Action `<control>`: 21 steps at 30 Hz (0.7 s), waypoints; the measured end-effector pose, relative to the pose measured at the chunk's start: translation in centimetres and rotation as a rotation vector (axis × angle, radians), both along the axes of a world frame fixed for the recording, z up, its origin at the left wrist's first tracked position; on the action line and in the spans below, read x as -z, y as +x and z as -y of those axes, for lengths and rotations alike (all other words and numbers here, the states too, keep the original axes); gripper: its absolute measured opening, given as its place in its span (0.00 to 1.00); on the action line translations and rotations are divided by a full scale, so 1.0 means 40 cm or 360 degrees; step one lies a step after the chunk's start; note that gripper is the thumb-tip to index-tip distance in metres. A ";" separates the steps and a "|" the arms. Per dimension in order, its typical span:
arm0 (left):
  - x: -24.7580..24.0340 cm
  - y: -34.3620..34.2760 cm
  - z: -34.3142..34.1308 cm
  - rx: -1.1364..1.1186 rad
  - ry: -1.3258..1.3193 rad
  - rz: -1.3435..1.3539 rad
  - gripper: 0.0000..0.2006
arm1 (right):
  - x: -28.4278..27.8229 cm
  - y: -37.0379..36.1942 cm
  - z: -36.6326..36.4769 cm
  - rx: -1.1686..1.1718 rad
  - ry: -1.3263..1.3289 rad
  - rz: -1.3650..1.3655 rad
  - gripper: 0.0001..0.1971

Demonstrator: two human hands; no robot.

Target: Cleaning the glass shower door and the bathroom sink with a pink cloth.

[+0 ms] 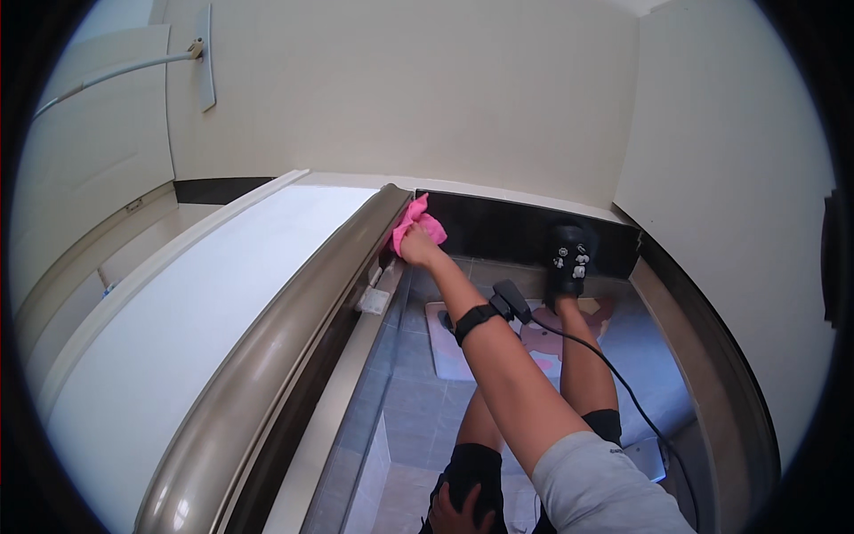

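My right hand [418,246] is closed round a bright pink cloth [427,222]. It presses the cloth against the far end of a bronze-coloured, rounded frame [294,329], close to where that frame meets the wall. From the lower right my right arm reaches forward, a black strap with a small device [509,303] and cable fastened on the forearm. Low in the picture my left hand [458,512] rests with fingers spread on my leg, over the black shorts [473,467]. Part of that hand is cut off by the lower edge.
A small white fitting [374,301] sits on the frame's inner side, beside a glass panel. My foot, in a black shoe [567,260], stands near the dark skirting [480,222]. Below are grey floor tiles and a pink mat [449,343]. A white panel [222,267] lies left of the frame.
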State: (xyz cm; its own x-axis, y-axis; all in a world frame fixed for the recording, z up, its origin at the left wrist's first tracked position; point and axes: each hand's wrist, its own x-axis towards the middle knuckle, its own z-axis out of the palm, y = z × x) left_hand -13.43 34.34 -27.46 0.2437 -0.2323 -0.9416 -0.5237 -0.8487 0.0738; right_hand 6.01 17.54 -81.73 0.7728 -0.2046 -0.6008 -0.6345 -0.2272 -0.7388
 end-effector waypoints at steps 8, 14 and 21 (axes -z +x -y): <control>-0.015 0.046 -0.008 0.0002 0.0027 0.0067 0.33 | -0.274 0.009 0.025 -0.0113 0.0445 0.0245 0.26; 0.004 0.061 -0.010 -0.0001 0.0081 -0.0037 0.33 | -0.433 -0.091 0.039 0.0583 0.0597 0.0791 0.28; 0.014 0.045 0.003 -0.0014 0.0056 -0.0051 0.34 | 0.090 -0.041 -0.040 0.0249 0.0129 0.0170 0.44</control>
